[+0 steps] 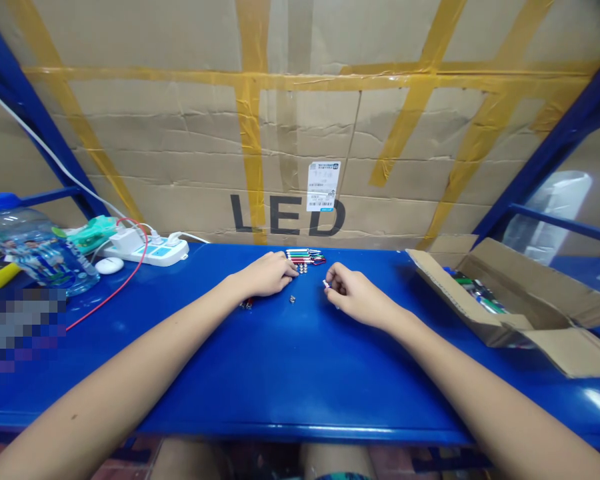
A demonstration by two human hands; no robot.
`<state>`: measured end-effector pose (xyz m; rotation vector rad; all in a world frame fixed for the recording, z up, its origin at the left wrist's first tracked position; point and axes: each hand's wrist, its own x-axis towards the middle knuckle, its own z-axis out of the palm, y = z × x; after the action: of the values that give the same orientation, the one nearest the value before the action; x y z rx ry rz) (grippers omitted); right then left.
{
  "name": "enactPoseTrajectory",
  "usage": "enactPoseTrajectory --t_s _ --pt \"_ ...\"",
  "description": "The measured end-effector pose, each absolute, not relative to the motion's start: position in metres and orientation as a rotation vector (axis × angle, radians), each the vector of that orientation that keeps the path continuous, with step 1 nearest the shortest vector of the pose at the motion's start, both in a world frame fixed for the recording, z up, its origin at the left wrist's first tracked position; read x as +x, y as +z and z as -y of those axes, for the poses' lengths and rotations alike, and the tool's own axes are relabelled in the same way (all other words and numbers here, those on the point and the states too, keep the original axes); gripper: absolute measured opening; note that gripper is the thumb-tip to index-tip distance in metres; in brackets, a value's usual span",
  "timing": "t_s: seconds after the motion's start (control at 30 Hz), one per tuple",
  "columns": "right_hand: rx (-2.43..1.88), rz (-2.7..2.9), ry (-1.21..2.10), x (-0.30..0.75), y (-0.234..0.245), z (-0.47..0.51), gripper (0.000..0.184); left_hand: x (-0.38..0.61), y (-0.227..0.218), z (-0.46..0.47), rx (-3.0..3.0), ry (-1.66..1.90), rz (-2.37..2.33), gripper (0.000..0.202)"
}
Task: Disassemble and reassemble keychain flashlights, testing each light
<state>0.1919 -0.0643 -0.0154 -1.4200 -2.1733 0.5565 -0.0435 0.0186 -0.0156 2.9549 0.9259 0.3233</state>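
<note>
My left hand (269, 274) rests palm down on the blue table (290, 373), fingers curled, with their tips at a heap of small metal caps (303, 268). Under its wrist lies a thin pen-like stick (247, 304). Behind the caps lies a row of small coloured pen-shaped items (305, 255). My right hand (353, 291) is closed in a pinch on a tiny pale piece (325, 284) just above the table. One loose metal cap (293, 299) lies between the two hands.
An open cardboard box (510, 300) with several coloured items stands at the right. At the left are a white power strip (147, 248), a red wire (113, 287), a white puck (109, 265) and a plastic bottle (35, 250). A taped cardboard wall (280, 133) closes the back.
</note>
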Motion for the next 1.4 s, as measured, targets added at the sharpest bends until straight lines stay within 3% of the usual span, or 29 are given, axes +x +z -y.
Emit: enactPoseTrajectory --t_s 0.43,0.63,1.07,1.27,1.4 --pt "-1.4 2.202 0.54 0.188 -0.017 0.068 0.012 -0.043 -0.018 -0.024 2.971 0.348 -1.002 0.031" --pt "-1.366 2.222 0.516 0.186 -0.022 0.067 0.035 -0.053 -0.017 -0.02 2.841 0.368 -1.004 0.033" --pt "-1.213 2.014 0.659 0.175 -0.029 0.066 0.008 -0.052 -0.021 -0.03 2.688 0.314 -1.276 0.01" --pt "-1.203 2.003 0.677 0.172 -0.033 0.065 0.018 -0.054 -0.009 -0.016 2.695 0.14 -1.298 0.013" --pt "-1.143 2.036 0.657 0.173 -0.035 0.063 0.021 -0.046 -0.006 0.0 2.804 0.353 -1.243 0.015"
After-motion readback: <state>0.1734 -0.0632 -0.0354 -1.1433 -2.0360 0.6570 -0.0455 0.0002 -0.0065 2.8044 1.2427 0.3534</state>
